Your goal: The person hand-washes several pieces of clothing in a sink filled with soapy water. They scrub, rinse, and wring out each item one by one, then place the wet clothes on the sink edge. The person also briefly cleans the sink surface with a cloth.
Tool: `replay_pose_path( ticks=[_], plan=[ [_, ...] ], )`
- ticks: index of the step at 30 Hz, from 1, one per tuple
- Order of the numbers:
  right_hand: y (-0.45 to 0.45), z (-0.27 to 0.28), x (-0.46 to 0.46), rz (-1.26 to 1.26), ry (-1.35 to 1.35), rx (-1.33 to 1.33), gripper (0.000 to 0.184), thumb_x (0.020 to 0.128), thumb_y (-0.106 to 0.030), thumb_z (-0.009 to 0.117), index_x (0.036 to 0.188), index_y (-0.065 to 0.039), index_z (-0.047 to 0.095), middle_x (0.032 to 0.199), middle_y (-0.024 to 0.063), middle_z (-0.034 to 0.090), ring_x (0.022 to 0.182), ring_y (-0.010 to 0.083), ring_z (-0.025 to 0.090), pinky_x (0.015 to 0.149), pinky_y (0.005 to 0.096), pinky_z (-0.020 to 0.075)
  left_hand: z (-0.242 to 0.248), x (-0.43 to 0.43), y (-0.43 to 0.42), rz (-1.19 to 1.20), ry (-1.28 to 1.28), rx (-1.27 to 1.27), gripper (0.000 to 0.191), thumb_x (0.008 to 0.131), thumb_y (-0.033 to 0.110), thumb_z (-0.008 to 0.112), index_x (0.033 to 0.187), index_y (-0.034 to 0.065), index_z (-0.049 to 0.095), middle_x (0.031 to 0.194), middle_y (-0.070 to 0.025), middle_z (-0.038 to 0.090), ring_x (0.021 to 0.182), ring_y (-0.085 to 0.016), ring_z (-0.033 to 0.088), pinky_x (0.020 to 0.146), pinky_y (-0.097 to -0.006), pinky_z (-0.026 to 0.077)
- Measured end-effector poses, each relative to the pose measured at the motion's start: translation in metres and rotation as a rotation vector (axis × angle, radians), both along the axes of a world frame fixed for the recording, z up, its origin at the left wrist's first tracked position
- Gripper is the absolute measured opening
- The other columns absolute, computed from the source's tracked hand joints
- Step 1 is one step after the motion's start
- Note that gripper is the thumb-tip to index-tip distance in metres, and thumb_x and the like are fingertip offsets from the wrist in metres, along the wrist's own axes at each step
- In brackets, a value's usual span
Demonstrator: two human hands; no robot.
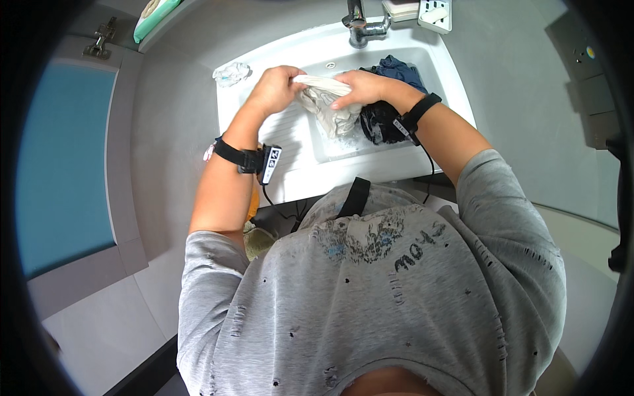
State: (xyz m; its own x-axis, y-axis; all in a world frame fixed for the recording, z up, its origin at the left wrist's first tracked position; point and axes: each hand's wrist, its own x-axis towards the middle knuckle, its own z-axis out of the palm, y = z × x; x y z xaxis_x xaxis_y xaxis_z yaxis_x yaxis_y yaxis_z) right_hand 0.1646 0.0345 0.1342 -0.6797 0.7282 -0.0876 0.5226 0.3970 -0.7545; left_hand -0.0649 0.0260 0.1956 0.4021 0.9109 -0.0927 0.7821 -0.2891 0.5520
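A wet white cloth garment (pixel 333 111) hangs stretched between my two hands over the laundry sink (pixel 324 156). My left hand (pixel 278 88) pinches one end of its upper edge, above the ribbed washboard slope (pixel 285 133). Gripping the other end, my right hand (pixel 360 88) has its thumb over the fabric. Beneath and beside my right hand, a soaked black garment (pixel 381 123) lies in the basin with suds around it. A dark blue garment (pixel 400 72) is bunched behind it, at the basin's far right. Part of the black garment is hidden by my right arm.
A chrome faucet (pixel 357 29) rises at the sink's back edge. Crumpled white cloth or plastic (pixel 231 74) rests on the back left corner. A soap dish (pixel 436 17) with a white bar stands back right. A blue-panelled cabinet door (pixel 64 163) is at the left.
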Motion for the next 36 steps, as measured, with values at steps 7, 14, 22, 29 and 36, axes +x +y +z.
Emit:
replay_pose_path(
  ticks=[7, 14, 22, 29, 36],
  plan=[
    [-0.006, 0.056, 0.004, -0.285, -0.115, -0.173, 0.024, 0.092, -0.022, 0.053, 0.105, -0.006, 0.066, 0.084, 0.0178, 0.068, 0.064, 0.0239, 0.068, 0.065, 0.0374, 0.0540, 0.041, 0.005, -0.007, 0.007, 0.003, 0.174, 0.031, 0.080, 0.004, 0.056, 0.109, 0.0019, 0.066, 0.091, -0.0190, 0.069, 0.086, -0.030, 0.067, 0.079, -0.0348, 0.051],
    [-0.029, 0.168, -0.023, -0.438, 0.389, 0.048, 0.021, 0.085, -0.012, 0.059, 0.103, -0.002, 0.062, 0.072, 0.0048, 0.064, 0.057, 0.0114, 0.060, 0.054, 0.0259, 0.0484, 0.103, 0.027, -0.003, 0.184, -0.447, 0.401, 0.014, 0.074, 0.004, 0.067, 0.087, 0.0009, 0.065, 0.073, -0.0054, 0.065, 0.067, -0.011, 0.060, 0.062, -0.0263, 0.050],
    [-0.027, 0.093, -0.037, -0.302, 0.342, 0.412, 0.047, 0.077, -0.027, 0.072, 0.118, -0.009, 0.060, 0.101, 0.0129, 0.068, 0.095, 0.0269, 0.065, 0.084, 0.0351, 0.0512, 0.044, 0.029, -0.006, 0.396, -0.350, 0.247, 0.016, 0.071, 0.014, 0.070, 0.080, 0.0030, 0.062, 0.063, -0.0019, 0.059, 0.056, -0.009, 0.054, 0.049, -0.0264, 0.044],
    [-0.002, -0.082, -0.060, -0.030, -0.326, 0.086, 0.029, 0.086, -0.035, 0.061, 0.106, -0.014, 0.067, 0.102, 0.0177, 0.065, 0.089, 0.0376, 0.063, 0.080, 0.0411, 0.0510, -0.069, 0.005, -0.057, 0.178, -0.147, -0.430, 0.059, 0.077, 0.031, 0.075, 0.125, 0.0038, 0.055, 0.106, -0.0150, 0.066, 0.102, -0.024, 0.061, 0.086, -0.0347, 0.048],
    [-0.004, -0.143, -0.059, 0.452, -0.371, 0.225, 0.025, 0.083, -0.021, 0.057, 0.104, -0.009, 0.064, 0.115, 0.0212, 0.054, 0.110, 0.0370, 0.053, 0.092, 0.0444, 0.0445, -0.110, -0.025, -0.113, 0.283, 0.014, -0.229, 0.052, 0.078, 0.024, 0.072, 0.121, 0.0007, 0.056, 0.113, -0.0218, 0.060, 0.102, -0.033, 0.061, 0.087, -0.0375, 0.049]
  ],
)
